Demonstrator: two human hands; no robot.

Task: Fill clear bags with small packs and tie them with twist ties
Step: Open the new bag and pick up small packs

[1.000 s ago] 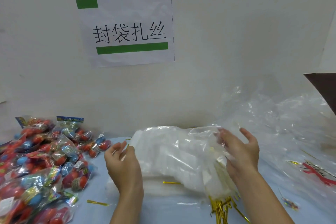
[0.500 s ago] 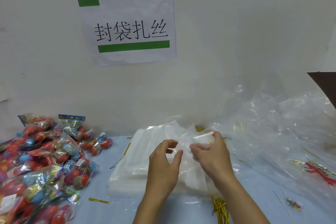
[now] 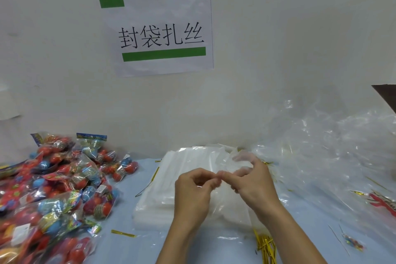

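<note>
Pinching the top thin clear plastic bag (image 3: 222,175) between them, the left hand (image 3: 192,197) and right hand (image 3: 255,184) have come together above the white stack of bags (image 3: 162,195) on the worktop, so opening it comes next

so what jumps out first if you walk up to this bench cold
Probably the heap of bright red and blue small packs at the left of the table, and the white paper sign with green bars on the wall above. At centre, the left hand and right hand pinch a clear bag over the stack of bags; gold twist ties lie nearest.
</note>
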